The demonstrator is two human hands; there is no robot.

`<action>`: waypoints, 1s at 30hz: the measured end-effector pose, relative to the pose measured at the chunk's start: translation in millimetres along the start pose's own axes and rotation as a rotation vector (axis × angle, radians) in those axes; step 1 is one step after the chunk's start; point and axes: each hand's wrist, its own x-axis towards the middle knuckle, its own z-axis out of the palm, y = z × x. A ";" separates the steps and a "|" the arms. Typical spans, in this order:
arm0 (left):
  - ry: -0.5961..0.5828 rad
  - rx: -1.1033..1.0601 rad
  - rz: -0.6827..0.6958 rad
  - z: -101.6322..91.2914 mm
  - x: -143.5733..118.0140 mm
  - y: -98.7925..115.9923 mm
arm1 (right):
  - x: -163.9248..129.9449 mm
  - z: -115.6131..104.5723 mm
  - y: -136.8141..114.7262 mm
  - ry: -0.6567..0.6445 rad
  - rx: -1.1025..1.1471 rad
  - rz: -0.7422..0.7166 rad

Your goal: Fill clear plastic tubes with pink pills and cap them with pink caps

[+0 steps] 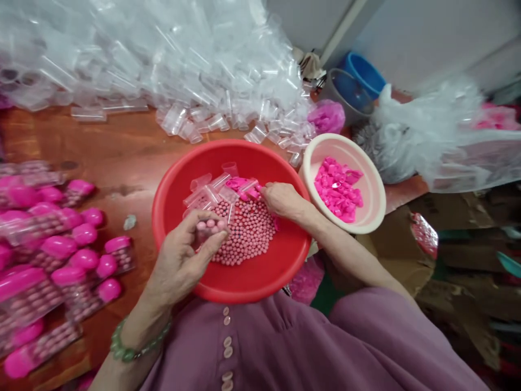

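Note:
A red basin [248,279] sits in front of me, holding a heap of small pink balls [249,231], several clear tubes [205,193] and pink caps [241,184]. My left hand [183,260] hovers over the basin's near left side, pinching a clear tube filled with pink balls [209,227]. My right hand [280,200] rests at the far right of the ball heap, fingertips touching a pink cap; whether it grips it is unclear.
A cream bowl [368,182] of pink caps stands right of the basin. Capped, filled tubes [61,244] lie in rows on the wooden table at left. A big pile of empty clear tubes [171,65] fills the back. Plastic bags and buckets stand at right.

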 end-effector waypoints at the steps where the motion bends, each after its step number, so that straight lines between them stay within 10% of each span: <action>1: 0.047 -0.027 -0.007 1.9 2.6 0.1 | -5.6 -3.7 1.7 0.019 0.022 -0.012; 8: 0.079 -0.244 -0.047 17.3 14.2 2.9 | -38.0 -8.6 1.7 0.300 0.824 -0.389; 15: 0.123 -0.317 -0.084 21.2 9.1 -2.7 | -51.7 -6.4 -24.4 0.328 0.870 -0.583; 24: 0.111 -0.322 -0.080 25.9 5.5 -2.8 | -42.1 7.0 -49.1 0.354 1.542 -0.264; 30: 0.069 -0.436 -0.091 23.1 7.3 -6.1 | -50.6 14.9 -70.6 0.619 1.328 -0.169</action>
